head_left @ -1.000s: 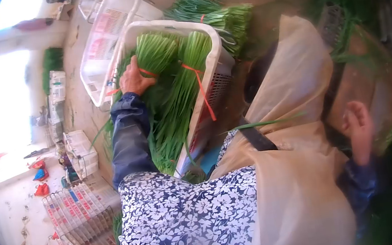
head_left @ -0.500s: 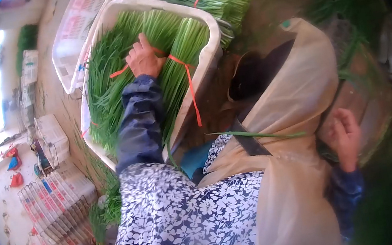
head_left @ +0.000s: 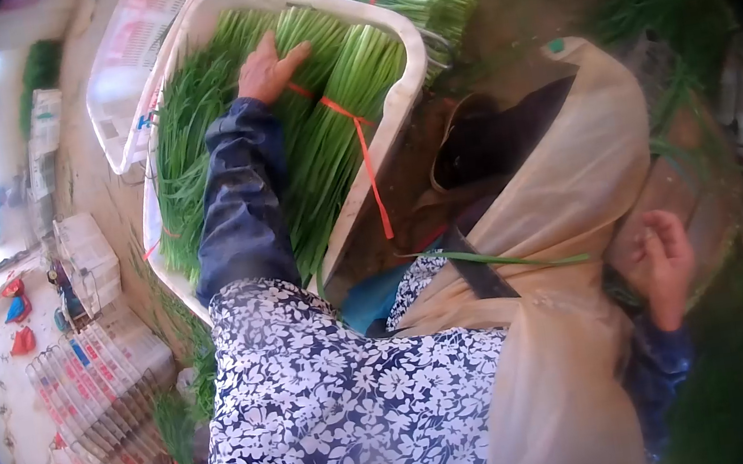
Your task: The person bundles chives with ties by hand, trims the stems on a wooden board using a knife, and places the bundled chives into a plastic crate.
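Left grip [head_left: 271, 73], spread wide, lies on green bundles [head_left: 368, 71]; red print [head_left: 79, 379] on stacked crates [head_left: 128, 361] is unreadable.

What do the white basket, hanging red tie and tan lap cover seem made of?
White basket: probably smooth moulded plastic, judging by its thick rounded rim.
Red tie: perhaps plain plastic ribbon, a flat, limp strip.
Tan lap cover: thin, faintly shiny, softly folded; plastic or coated cloth, unclear.

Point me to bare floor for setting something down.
Mostly bare floor lies between the tied bunches outside the filled crate and the tan apron; another strip runs between the pale crate and the window-side boxes. The filled crate is packed with greens under the left hand.
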A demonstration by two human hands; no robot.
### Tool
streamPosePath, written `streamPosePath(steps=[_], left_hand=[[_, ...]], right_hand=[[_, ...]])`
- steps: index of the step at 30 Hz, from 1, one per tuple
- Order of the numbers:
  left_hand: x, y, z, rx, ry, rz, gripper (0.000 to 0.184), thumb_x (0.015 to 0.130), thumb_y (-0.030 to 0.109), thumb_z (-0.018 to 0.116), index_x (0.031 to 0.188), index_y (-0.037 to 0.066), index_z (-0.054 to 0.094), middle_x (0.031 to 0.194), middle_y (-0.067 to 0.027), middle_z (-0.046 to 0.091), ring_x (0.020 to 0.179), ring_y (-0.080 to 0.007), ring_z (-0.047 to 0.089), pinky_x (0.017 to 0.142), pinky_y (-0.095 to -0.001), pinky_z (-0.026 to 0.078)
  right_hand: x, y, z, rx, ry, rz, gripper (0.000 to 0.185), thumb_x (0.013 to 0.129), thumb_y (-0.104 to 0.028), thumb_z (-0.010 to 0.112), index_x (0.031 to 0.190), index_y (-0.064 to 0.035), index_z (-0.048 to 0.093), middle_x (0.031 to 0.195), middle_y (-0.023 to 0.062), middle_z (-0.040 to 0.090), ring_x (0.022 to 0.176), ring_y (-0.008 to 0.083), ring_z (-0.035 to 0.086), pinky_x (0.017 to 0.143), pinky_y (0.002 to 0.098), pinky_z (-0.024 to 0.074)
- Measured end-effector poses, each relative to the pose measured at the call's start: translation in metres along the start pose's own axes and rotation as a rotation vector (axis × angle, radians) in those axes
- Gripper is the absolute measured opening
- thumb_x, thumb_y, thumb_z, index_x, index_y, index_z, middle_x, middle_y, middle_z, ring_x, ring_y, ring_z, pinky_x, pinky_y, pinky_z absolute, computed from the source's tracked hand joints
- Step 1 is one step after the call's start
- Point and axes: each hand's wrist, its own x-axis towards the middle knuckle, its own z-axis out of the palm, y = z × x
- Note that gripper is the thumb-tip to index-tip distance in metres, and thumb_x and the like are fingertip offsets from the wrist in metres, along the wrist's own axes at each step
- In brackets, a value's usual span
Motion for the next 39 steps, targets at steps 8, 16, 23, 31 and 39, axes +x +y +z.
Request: streamPosePath(steps=[8, 16, 23, 31, 39], left_hand=[[-0.011, 0.020, 0.022, 0.129, 0.059, -0.037, 0.091, 0.077, 0.059, 0.068, 0.137, -0.004, 0.041, 0.124, -0.0255, 0.057, 0.116, -0.0391, 0.055, 0.097, -0.0437, 0.043], [-0.004, 0.001, -0.001, -0.267, -0.211, 0.081, 0.097, 0.071, 0.033, 0.082, 0.143, -0.009, 0.030, 0.133, -0.0260, 0.051, 0.126, -0.0337, 0.049, 0.105, -0.0360, 0.038], [-0.006, 0.013, -0.012, -0.687, -0.393, 0.031, 0.085, 0.078, 0.007, 0.075, 0.146, -0.006, 0.026, 0.131, -0.0114, 0.053, 0.110, -0.0154, 0.055, 0.091, -0.0282, 0.046], [-0.010, 0.022, -0.005, -0.603, -0.343, 0.083, 0.085, 0.080, 0.030, 0.076, 0.144, -0.005, 0.032, 0.134, -0.0147, 0.051, 0.123, -0.0205, 0.047, 0.104, -0.0308, 0.036], [-0.011, 0.023, 0.000, -0.633, -0.381, 0.027, 0.080, 0.083, 0.031, 0.074, 0.145, 0.000, 0.034, 0.135, -0.0127, 0.051, 0.125, -0.0199, 0.046, 0.104, -0.0308, 0.037]], right_hand=[[0.012, -0.036, -0.016, -0.158, 0.152, -0.056, 0.018, 0.096, -0.006, 0.054, 0.113, -0.0002, 0.059, 0.093, 0.0029, 0.059, 0.078, 0.0083, 0.054, 0.066, 0.0214, 0.0454], [0.093, -0.097, -0.002, -0.948, 0.152, -0.659, 0.021, 0.090, -0.004, 0.056, 0.110, 0.0021, 0.060, 0.104, 0.0146, 0.062, 0.092, 0.0288, 0.061, 0.085, 0.0312, 0.0469], [0.142, -0.182, 0.175, -0.609, -0.366, -1.131, 0.021, 0.081, 0.001, 0.059, 0.102, -0.0012, 0.063, 0.097, 0.0151, 0.064, 0.091, 0.0336, 0.062, 0.077, 0.0374, 0.0510], [0.211, -0.109, 0.308, -1.031, -0.463, -1.265, 0.014, 0.079, -0.015, 0.068, 0.086, -0.0054, 0.062, 0.085, 0.0089, 0.062, 0.087, 0.0287, 0.063, 0.072, 0.0396, 0.0513], [0.213, -0.113, 0.318, -1.080, -0.505, -1.105, 0.009, 0.079, -0.010, 0.061, 0.086, -0.0093, 0.067, 0.088, 0.0093, 0.065, 0.093, 0.0295, 0.063, 0.078, 0.0413, 0.0523]])
